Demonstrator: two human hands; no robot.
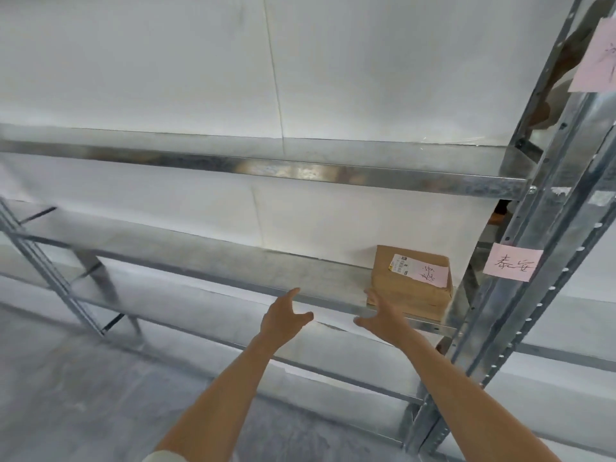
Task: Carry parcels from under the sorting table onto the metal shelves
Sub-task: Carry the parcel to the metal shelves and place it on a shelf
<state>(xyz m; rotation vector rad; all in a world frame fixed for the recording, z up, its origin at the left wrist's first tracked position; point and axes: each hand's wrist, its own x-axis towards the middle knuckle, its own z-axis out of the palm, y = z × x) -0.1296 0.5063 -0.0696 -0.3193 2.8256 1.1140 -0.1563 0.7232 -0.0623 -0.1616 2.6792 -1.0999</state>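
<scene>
- Head view, looking at the metal shelves (233, 261), with both arms stretched out toward the middle shelf.
- One cardboard parcel (410, 281) already parked at the right end of that shelf, near the front edge, right beside the upright post (520, 278).
- White shipping label and a pink handwritten note stuck on the parcel's top face.
- Right hand (383, 316) open, fingers spread, just at the parcel's front left corner; touching or barely off it, can't quite tell.
- Left hand (283, 316) open and empty too, hovering at the shelf's front edge, apart from the parcel.
- Looks like a drop-off just finished, so one parcel done as far as shown.
- Rest of that shelf bare, same for the shelf above (266, 168); loads of room left.
- Pink tag (512, 262) on the post, another pink note (596, 58) higher up, probably bin labels.
- Sorting table not in view, so no idea how many parcels remain.
</scene>
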